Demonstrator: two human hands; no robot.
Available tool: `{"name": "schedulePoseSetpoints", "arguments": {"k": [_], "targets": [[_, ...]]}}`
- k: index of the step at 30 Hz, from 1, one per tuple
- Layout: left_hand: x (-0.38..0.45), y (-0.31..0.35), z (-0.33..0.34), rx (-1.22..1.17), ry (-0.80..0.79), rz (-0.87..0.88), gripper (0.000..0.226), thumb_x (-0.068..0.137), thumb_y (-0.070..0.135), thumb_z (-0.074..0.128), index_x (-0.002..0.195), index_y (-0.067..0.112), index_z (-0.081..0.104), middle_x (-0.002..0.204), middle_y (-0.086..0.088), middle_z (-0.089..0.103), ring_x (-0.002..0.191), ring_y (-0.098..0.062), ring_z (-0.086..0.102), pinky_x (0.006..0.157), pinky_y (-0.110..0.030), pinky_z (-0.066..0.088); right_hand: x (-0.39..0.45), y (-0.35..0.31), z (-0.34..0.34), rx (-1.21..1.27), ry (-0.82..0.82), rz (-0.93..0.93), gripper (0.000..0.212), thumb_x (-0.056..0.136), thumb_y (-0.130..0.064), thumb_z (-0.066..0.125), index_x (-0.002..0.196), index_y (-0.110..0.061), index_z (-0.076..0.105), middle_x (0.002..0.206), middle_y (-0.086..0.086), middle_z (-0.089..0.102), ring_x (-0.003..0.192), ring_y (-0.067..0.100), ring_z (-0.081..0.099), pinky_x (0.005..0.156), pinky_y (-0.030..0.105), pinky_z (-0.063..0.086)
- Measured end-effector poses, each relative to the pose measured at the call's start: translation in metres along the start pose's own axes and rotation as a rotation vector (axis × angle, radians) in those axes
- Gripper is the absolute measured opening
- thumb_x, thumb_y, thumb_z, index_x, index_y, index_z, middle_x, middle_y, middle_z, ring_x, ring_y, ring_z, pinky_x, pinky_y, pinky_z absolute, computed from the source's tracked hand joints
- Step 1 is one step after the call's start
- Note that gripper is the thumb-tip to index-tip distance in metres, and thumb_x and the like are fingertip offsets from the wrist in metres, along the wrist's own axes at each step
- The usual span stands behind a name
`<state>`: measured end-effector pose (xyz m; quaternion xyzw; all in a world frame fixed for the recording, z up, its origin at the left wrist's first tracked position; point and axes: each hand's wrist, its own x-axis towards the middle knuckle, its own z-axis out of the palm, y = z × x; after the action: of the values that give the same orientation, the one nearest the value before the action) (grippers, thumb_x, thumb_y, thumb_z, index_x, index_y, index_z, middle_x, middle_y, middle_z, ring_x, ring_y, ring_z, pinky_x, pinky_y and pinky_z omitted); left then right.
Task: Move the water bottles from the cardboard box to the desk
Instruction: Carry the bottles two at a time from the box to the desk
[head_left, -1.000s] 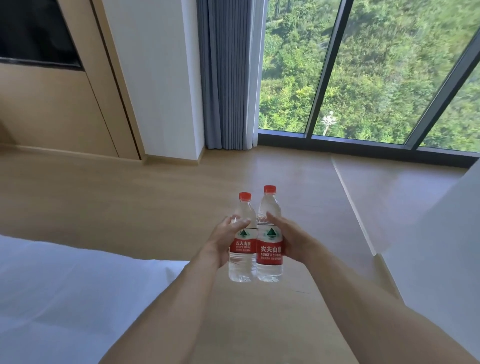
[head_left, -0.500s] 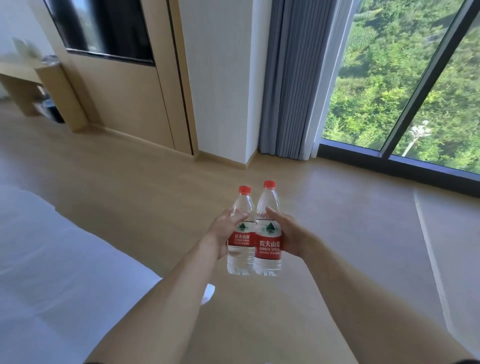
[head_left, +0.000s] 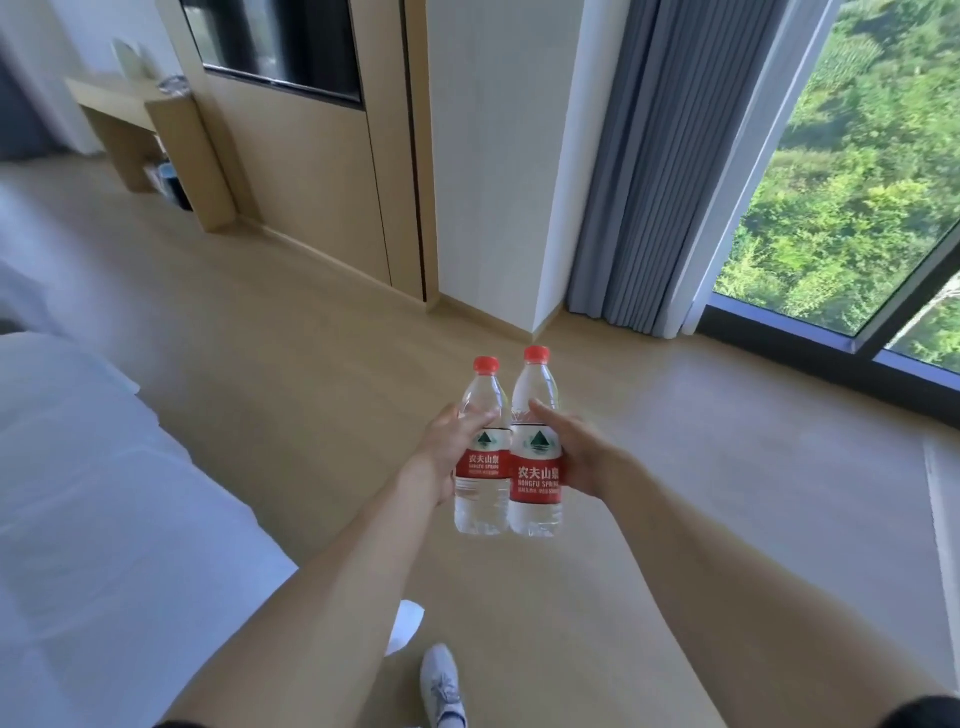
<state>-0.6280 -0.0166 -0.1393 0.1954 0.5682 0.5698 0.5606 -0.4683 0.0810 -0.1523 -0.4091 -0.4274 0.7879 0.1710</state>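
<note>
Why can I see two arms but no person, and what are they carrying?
The camera sits on the person's head and looks forward and down, so you see only their arms, as if through their eyes. The left hand holds one water bottle and the right hand holds another bottle. Both bottles are upright, side by side, with red caps and red labels. They are held in the air above a wooden floor. A white bed is on the left, a window with a grey curtain on the right, and a wooden desk stands far off at the upper left.

Hotel-style bedroom: white bed (head_left: 104, 493), wall TV (head_left: 275, 41), desk (head_left: 130, 109) (window (head_left: 857, 182) beyond).
</note>
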Motion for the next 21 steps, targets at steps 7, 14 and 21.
{"name": "schedulePoseSetpoints", "arguments": {"k": [7,14,21], "targets": [[0.112,0.045,-0.030,-0.045,-0.004,0.020,0.047,0.088,0.025,0.077,0.127,0.009,0.056,0.121,-0.028,0.067,0.108,-0.048,0.067,0.094,-0.069,0.049,0.109,-0.063,0.008,-0.073,0.009,-0.004,0.058,0.086,-0.044,0.072,0.125,-0.001,0.063,0.115,0.023,0.072,0.100,0.037,0.073,0.075,0.043,0.060],[0.223,0.129,-0.074,-0.080,0.012,0.052,0.055,0.094,0.022,0.070,0.141,0.010,0.044,0.132,-0.032,0.059,0.118,-0.052,0.060,0.101,-0.069,0.045,0.226,-0.147,0.049,-0.131,-0.019,-0.022,0.063,0.080,-0.044,0.075,0.124,-0.001,0.064,0.116,0.022,0.072,0.107,0.039,0.070,0.087,0.048,0.059],[0.284,0.196,-0.139,-0.088,0.140,0.085,0.049,0.093,0.024,0.071,0.136,0.013,0.049,0.130,-0.030,0.061,0.111,-0.049,0.064,0.101,-0.067,0.046,0.327,-0.203,0.111,-0.190,-0.118,-0.001,0.050,0.092,-0.038,0.070,0.127,-0.003,0.061,0.114,0.021,0.073,0.102,0.036,0.072,0.087,0.047,0.059]]}}
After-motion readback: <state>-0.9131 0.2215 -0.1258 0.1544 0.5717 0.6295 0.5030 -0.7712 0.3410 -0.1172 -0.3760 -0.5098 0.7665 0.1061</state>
